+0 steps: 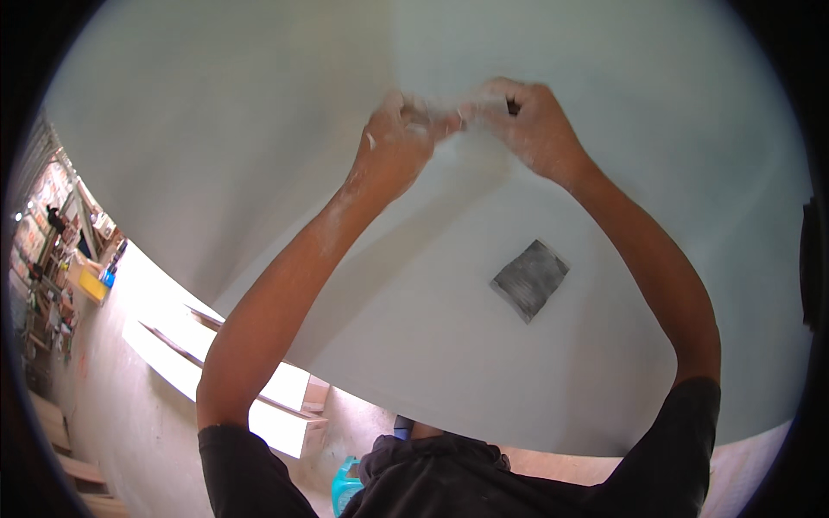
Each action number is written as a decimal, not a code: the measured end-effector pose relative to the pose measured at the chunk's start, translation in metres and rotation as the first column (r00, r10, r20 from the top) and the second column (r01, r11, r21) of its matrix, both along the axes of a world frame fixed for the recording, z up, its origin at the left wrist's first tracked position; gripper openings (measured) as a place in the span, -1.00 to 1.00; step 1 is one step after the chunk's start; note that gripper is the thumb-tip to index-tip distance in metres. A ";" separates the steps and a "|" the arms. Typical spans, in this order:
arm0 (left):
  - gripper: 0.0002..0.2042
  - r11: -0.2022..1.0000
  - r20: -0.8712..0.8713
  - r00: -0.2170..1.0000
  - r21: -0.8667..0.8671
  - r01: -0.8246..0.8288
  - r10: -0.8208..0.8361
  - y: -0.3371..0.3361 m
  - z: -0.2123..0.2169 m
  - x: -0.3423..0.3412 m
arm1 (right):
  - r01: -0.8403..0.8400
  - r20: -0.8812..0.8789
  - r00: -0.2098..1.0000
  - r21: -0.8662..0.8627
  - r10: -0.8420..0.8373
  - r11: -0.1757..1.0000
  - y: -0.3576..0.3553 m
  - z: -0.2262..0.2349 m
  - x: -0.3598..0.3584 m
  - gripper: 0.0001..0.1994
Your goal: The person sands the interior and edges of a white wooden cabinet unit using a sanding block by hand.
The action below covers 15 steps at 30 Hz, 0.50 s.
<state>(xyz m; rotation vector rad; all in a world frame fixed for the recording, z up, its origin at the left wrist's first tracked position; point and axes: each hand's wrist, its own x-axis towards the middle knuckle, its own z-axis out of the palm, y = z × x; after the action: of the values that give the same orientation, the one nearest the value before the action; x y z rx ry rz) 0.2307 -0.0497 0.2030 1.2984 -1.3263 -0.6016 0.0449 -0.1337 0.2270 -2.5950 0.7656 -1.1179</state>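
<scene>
My left hand (401, 138) and my right hand (534, 125) are raised over a broad pale grey-green panel (414, 345), their fingertips close together. White dust coats both hands and part of my left forearm. Motion smears the fingers of my left hand, so their pose is unclear. On my right hand the fingers curl inward, with a small dark spot beside the thumb; I cannot make out what, if anything, is in them. A dark grey rectangular piece of what looks like sandpaper (531, 281) lies flat on the panel, nearer to me and apart from both hands.
The panel's curved near edge runs close to my waist. Beyond its left side are white boards (177, 363) low over the floor (129, 423), and a cluttered stretch with a yellow object (91, 283). A turquoise plastic container (345, 488) stands below the near edge.
</scene>
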 end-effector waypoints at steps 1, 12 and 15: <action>-0.51 0.996 0.338 0.941 0.070 -0.049 0.022 0.005 -0.009 0.013 | 0.033 -0.118 0.992 -0.177 -0.054 0.984 -0.014 -0.015 -0.006 -0.77; -0.29 0.876 0.766 0.631 0.212 -0.433 0.126 0.158 -0.087 0.130 | -0.250 -0.611 0.792 -0.330 -0.004 0.910 -0.092 -0.096 -0.052 -0.66; -0.33 0.891 0.788 0.595 0.148 -0.429 0.156 0.173 -0.092 0.134 | -0.156 -0.639 0.769 -0.163 0.016 0.974 -0.090 -0.089 -0.042 -0.65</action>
<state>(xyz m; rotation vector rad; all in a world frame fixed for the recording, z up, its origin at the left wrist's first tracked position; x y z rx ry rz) 0.3644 0.1234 0.1113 2.1578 -1.6547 0.0204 0.0025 -0.2232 0.1378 -3.1889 0.6518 -0.2616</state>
